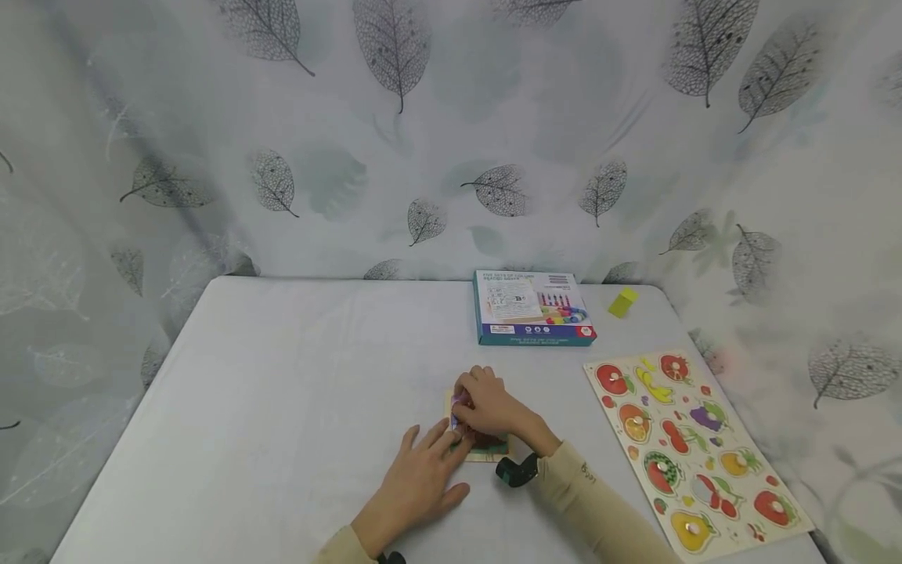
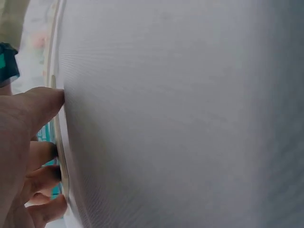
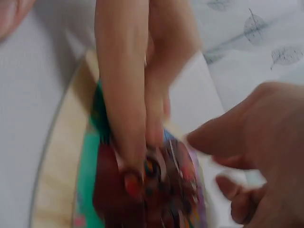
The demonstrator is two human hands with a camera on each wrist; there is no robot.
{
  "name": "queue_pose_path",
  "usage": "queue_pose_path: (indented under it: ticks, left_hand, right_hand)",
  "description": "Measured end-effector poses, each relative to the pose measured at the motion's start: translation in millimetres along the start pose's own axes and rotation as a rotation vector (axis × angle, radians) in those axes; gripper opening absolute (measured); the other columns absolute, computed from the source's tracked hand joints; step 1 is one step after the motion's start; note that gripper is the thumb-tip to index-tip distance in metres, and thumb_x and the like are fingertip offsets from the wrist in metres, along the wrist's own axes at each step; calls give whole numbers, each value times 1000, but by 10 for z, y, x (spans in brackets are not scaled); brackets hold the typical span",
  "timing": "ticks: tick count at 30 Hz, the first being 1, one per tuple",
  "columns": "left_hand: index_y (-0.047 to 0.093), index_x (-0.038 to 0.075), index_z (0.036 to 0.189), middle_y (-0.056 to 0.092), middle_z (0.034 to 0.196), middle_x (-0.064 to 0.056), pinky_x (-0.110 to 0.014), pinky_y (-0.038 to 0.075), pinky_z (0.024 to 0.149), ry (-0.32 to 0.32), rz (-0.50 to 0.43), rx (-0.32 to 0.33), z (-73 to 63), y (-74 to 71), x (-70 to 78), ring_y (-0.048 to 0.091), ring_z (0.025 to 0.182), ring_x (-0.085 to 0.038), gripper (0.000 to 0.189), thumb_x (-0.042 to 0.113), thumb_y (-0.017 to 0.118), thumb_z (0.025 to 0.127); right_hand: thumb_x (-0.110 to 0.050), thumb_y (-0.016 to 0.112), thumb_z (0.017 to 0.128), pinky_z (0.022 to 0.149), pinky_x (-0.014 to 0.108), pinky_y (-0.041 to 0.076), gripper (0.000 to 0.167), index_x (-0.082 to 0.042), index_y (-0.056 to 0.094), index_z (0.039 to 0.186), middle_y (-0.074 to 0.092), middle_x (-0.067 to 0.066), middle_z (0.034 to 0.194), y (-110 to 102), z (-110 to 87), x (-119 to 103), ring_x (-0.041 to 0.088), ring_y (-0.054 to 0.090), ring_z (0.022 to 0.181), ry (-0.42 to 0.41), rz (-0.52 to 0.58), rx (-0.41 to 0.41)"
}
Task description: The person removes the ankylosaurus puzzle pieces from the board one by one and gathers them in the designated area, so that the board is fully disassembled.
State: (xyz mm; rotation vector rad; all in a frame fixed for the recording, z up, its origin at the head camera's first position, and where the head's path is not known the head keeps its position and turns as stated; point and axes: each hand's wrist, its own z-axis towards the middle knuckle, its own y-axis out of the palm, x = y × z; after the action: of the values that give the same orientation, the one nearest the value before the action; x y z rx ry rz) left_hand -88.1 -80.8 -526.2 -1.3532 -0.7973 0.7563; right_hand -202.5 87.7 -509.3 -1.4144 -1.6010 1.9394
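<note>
Grey leaves print the pale curtain (image 1: 331, 157) behind a white table (image 1: 282, 376). Along its far edge, right of the middle, a flat box (image 1: 528, 308) lies with its long side nearly parallel to that edge; a yellow block (image 1: 623, 302) sits near the far right corner. A fruit board (image 1: 658, 412) runs lengthwise down the right edge to the near right corner, slanting with it. Between that and the small puzzle board (image 3: 57, 175) come the right sleeve (image 1: 592, 501) and a dark wrist camera (image 1: 517, 470). The puzzle board lies flat in the table's near half, a little right of centre, its near side about parallel to the far edge; hands cover so much — picture included — that its long axis and which way up it points cannot be told. The left hand (image 1: 416, 482) is spread, fingers long, tips on the board. The right hand (image 1: 493, 407) bends thumb and fingers down at a purple part (image 1: 456, 404) by the left side — whether they pinch it, I cannot tell.
</note>
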Motion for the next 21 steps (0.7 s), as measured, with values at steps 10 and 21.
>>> queue_pose_path:
  ticks: [10, 21]
  left_hand:
    - [49, 26, 149, 51, 152, 4, -57, 42, 110, 3, 33, 1, -43, -23, -31, 44, 145, -22, 66, 60, 58, 93]
    - [50, 27, 148, 52, 151, 4, -59, 43, 109, 0, 9, -14, -21, 11, -29, 43, 146, -22, 64, 59, 58, 93]
  right_hand:
    - [-27, 64, 98, 80, 33, 41, 33, -19, 64, 130, 61, 5, 115, -110, 3, 169, 18, 45, 98, -233, -291, -36]
    - [-39, 66, 96, 81, 30, 42, 27, -25, 69, 119, 61, -1, 113, -157, 118, 231, 14, 45, 96, -358, -350, -94]
